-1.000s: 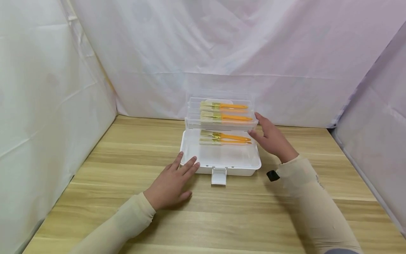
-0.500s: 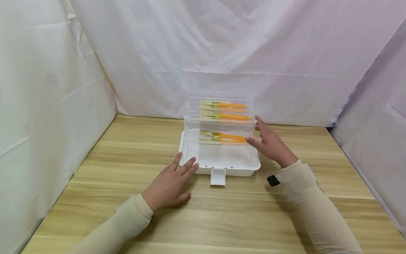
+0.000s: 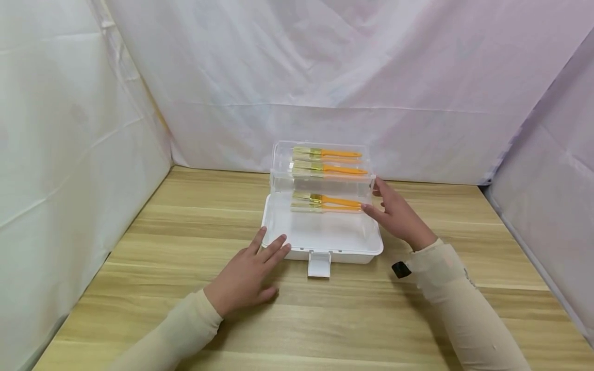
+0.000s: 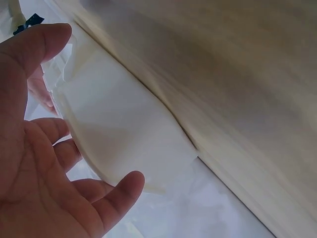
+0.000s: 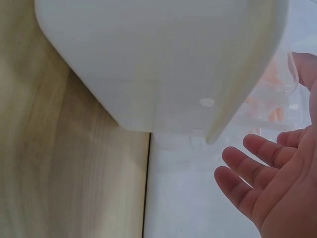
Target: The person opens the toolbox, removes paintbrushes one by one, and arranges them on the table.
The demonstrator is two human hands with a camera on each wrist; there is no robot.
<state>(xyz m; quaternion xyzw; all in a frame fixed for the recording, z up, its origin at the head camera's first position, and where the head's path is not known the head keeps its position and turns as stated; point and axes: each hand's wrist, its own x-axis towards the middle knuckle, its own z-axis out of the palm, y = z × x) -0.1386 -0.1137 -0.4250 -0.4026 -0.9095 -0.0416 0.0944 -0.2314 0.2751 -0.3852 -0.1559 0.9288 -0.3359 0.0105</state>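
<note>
A white plastic box point(image 3: 325, 234) lies with its clear lid point(image 3: 325, 144) raised at the back. Orange-handled paintbrushes point(image 3: 341, 170) lie in the clear upper part, and more brushes point(image 3: 341, 201) show in the white base. My left hand point(image 3: 243, 275) has its fingers spread, the fingertips right at the box's front left corner. At the right side of the clear part, my right hand point(image 3: 401, 216) stands with its thumb over the brush handle ends in the head view. In the right wrist view that thumb point(image 5: 306, 67) meets the clear edge, while the fingers point(image 5: 247, 168) stay loosely extended.
A white latch point(image 3: 319, 264) hangs open from the front of the box. Beneath everything is a wood-grain table point(image 3: 325, 324). White cloth curtains point(image 3: 325, 62) enclose the back and both sides, the back one close behind the lid.
The clear lid has tipped forward a little, its top edge now lower. My right hand has come inward and slightly down along its side. The left hand stays at the front left corner.
</note>
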